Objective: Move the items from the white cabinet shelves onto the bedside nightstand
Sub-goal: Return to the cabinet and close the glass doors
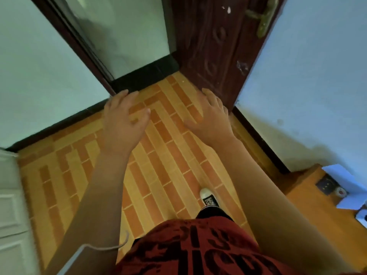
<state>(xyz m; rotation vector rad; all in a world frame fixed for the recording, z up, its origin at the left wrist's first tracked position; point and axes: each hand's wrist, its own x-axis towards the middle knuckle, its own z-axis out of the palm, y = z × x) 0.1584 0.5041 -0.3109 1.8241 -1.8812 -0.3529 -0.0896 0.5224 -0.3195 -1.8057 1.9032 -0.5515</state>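
My left hand [121, 118] and right hand [211, 118] hang out ahead of me, fingers loosely spread and holding nothing, free for the next load, I judge. The nightstand [309, 197], orange wood with white papers [345, 187] on it, sits near right. A white cabinet [10, 205] panel edges the near left. Striped orange floor tiles [158, 165] run to a dark door [214, 46] far ahead.

floor: orange brick-pattern tiles [170, 155] | door: dark carved wood [214, 56], brass handle [265, 18]
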